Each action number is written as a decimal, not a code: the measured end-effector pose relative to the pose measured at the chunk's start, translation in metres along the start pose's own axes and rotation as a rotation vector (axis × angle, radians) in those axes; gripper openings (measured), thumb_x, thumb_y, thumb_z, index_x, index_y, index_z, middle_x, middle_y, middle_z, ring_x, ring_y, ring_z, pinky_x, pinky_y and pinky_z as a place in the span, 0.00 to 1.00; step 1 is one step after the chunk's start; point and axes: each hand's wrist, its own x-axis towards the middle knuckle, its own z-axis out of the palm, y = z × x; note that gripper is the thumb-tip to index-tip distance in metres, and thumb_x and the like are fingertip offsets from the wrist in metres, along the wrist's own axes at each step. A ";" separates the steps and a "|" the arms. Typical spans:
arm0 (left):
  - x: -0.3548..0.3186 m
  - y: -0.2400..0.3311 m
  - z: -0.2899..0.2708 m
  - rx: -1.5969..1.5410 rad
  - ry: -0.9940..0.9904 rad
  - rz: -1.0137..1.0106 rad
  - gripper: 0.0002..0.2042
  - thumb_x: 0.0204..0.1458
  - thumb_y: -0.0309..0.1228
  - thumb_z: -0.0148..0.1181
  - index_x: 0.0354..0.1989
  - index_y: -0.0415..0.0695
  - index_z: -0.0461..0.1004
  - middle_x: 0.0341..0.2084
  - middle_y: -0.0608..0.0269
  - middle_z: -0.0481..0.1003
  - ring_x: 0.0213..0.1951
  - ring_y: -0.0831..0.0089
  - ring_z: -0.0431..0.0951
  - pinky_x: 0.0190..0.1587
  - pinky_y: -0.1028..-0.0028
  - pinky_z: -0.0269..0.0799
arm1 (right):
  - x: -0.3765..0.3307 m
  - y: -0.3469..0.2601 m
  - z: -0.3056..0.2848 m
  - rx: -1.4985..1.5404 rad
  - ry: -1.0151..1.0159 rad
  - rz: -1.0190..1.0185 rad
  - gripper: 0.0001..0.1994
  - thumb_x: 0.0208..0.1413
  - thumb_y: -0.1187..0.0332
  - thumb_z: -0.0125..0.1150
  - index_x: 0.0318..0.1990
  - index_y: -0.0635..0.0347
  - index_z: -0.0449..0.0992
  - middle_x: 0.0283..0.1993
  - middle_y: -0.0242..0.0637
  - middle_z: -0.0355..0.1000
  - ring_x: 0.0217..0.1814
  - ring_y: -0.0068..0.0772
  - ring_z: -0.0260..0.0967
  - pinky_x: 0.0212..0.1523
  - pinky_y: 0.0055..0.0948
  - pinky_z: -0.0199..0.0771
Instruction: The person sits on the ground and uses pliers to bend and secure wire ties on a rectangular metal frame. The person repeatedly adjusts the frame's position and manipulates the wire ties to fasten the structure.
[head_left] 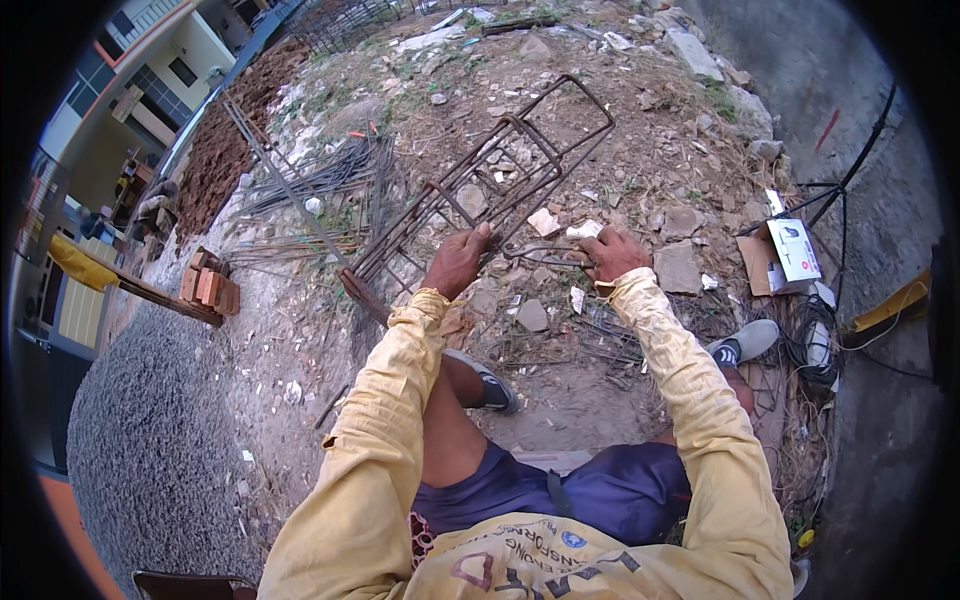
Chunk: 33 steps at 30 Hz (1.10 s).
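Note:
A rusty rebar cage of long bars and rectangular stirrups lies slanted in front of me, its far end up to the right. My left hand is closed around bars at the cage's near side, thumb on top. Just right of it, my right hand grips the handles of dark metal pincers. Their head points left, close to the cage's near side; whether the jaws touch wire or bar is too small to tell. The cage's lower left end lies by a brown support bar.
Thin steel rods lie beyond the cage on the left. Red bricks and a gravel heap are farther left. Broken stones litter the ground. An open white box and coiled black cable are at right.

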 end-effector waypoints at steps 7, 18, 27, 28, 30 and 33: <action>-0.003 0.007 -0.001 0.055 -0.030 0.001 0.28 0.61 0.52 0.46 0.32 0.33 0.74 0.24 0.55 0.72 0.30 0.69 0.68 0.37 0.69 0.65 | -0.020 -0.023 0.004 0.401 -0.465 0.182 0.28 0.53 0.40 0.55 0.35 0.61 0.79 0.31 0.48 0.76 0.34 0.50 0.75 0.38 0.44 0.72; -0.010 0.013 -0.008 0.097 0.005 -0.048 0.25 0.60 0.51 0.49 0.36 0.36 0.75 0.27 0.50 0.74 0.33 0.61 0.73 0.41 0.66 0.67 | -0.051 -0.048 0.002 1.211 -0.655 0.326 0.23 0.49 0.56 0.68 0.45 0.59 0.65 0.20 0.31 0.65 0.14 0.27 0.64 0.17 0.31 0.67; -0.118 0.079 0.031 0.207 0.369 0.323 0.13 0.51 0.33 0.62 0.43 0.42 0.76 0.43 0.50 0.74 0.48 0.52 0.72 0.51 0.62 0.67 | -0.071 -0.056 -0.003 0.193 -0.004 0.070 0.29 0.55 0.50 0.58 0.56 0.63 0.64 0.46 0.53 0.67 0.42 0.58 0.73 0.42 0.49 0.73; -0.130 0.074 0.038 0.136 0.308 0.267 0.13 0.51 0.34 0.62 0.43 0.42 0.76 0.43 0.50 0.74 0.48 0.52 0.72 0.51 0.62 0.67 | -0.072 -0.057 -0.004 0.206 -0.098 0.100 0.29 0.56 0.49 0.56 0.56 0.63 0.64 0.46 0.53 0.67 0.42 0.58 0.73 0.42 0.49 0.73; -0.146 0.061 0.048 -0.001 0.197 0.156 0.14 0.52 0.36 0.62 0.43 0.40 0.75 0.42 0.49 0.74 0.48 0.53 0.72 0.51 0.63 0.67 | -0.065 -0.046 -0.002 0.415 -0.179 0.032 0.27 0.59 0.49 0.52 0.55 0.63 0.66 0.43 0.54 0.70 0.43 0.58 0.73 0.41 0.47 0.73; -0.147 0.027 0.063 -0.070 0.229 -0.070 0.15 0.53 0.38 0.61 0.42 0.38 0.75 0.41 0.49 0.75 0.48 0.55 0.73 0.51 0.65 0.67 | -0.058 -0.033 0.018 0.663 -0.129 -0.093 0.24 0.63 0.50 0.48 0.51 0.63 0.71 0.36 0.45 0.74 0.36 0.44 0.75 0.33 0.37 0.73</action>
